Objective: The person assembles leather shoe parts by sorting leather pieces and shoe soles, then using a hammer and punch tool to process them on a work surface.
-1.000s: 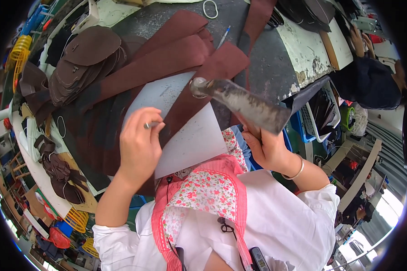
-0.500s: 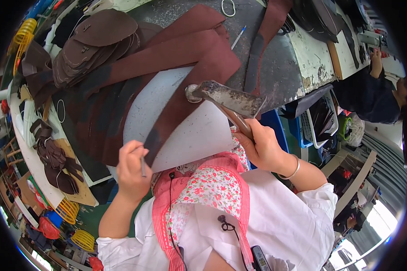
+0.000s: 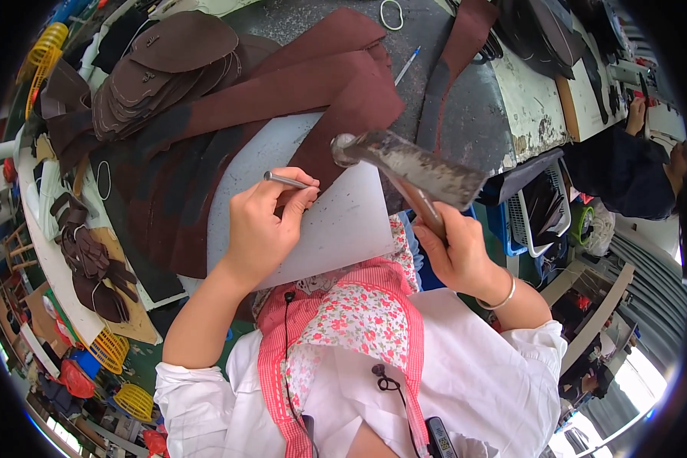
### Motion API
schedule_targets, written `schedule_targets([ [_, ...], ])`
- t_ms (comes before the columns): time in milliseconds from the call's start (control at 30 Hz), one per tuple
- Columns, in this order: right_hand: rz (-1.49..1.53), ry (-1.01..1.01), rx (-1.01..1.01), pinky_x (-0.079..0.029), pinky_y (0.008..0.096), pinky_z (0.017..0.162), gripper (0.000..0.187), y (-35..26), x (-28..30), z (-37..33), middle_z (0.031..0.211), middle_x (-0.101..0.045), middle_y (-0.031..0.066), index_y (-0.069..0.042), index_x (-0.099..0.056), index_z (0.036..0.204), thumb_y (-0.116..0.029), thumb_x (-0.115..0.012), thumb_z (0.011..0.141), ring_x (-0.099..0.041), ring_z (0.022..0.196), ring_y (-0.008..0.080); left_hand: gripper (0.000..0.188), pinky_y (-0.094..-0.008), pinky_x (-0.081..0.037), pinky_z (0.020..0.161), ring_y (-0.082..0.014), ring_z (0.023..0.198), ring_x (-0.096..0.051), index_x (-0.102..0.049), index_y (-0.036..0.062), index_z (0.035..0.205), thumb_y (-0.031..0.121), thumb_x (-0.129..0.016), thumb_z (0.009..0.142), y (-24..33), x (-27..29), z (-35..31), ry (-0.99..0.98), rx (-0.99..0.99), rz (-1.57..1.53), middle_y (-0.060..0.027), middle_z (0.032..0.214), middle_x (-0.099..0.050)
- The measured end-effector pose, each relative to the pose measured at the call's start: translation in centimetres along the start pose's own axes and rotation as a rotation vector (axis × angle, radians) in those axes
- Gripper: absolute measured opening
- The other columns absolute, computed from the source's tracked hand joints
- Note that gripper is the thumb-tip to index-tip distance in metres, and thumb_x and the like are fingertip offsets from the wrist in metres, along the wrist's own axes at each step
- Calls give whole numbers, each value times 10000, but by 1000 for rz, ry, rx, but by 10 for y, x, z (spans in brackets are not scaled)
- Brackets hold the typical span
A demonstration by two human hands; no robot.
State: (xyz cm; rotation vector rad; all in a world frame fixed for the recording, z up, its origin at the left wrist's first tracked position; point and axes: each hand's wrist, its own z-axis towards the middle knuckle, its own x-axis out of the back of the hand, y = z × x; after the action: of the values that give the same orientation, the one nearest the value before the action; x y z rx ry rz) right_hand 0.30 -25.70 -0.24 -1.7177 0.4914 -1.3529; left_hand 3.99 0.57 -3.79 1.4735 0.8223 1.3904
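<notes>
My left hand [image 3: 263, 225] pinches a short metal punch [image 3: 286, 180] over the edge of a long brown leather strip [image 3: 351, 114]. One end of the punch points at the strip's edge; I cannot tell whether it touches. Beneath lies a white plastic board [image 3: 336, 229] with small dark marks and specks. In my right hand [image 3: 459, 248], fingers wrap the wooden handle of a hammer [image 3: 427, 168]. Its worn metal head is raised above the board's right side, the round face toward the strip. More brown strips [image 3: 259, 95] fan out to the left, some with dark patches.
A stack of brown stitched leather pieces [image 3: 183, 46] lies at the back left. A pen [image 3: 408, 66] and a white loop [image 3: 391, 15] rest on the dark tabletop [image 3: 466, 114]. Baskets [image 3: 538, 202] stand at right, near another person's dark sleeve [image 3: 614, 164]. Knotted strips [image 3: 88, 252] lie at left.
My left hand has moved forward and right onto the board, and the punch now lies at the strip's edge. My right hand and the hammer have shifted a little to the right.
</notes>
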Motion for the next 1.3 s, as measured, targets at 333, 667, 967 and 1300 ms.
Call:
schedule_targets([
  [333,-56,-24,50,-426,247,609,136,-22,46,2,644,-489,86,35,-457,772,-61,-454,868,-404,517,113,124,-330,-520,572,-249,626,-646,-573,5,915,-26,-623,806,12,6,7,-70,-270,332,-121,753,-643],
  [667,-195,97,379,-493,359,535,300,-6,30,-2,764,-573,173,115,-501,971,13,-633,721,-586,592,322,118,-356,-502,553,-266,628,-635,-536,16,881,-4,-633,816,17,-9,11,45,-125,205,-95,728,-635],
  [967,-169,-109,275,-486,382,542,301,4,23,6,728,-566,168,65,-526,977,-31,-661,726,-585,608,352,82,-307,-537,580,-220,663,-680,-543,24,916,-6,-587,853,16,-5,7,11,26,201,-96,735,-648],
  [1300,-147,-98,399,-479,359,481,279,-7,29,9,746,-579,157,77,-533,974,46,-612,708,-590,568,334,132,-366,-512,606,-271,671,-624,-529,6,896,-27,-610,798,5,-11,7,-58,-465,529,-126,854,-624],
])
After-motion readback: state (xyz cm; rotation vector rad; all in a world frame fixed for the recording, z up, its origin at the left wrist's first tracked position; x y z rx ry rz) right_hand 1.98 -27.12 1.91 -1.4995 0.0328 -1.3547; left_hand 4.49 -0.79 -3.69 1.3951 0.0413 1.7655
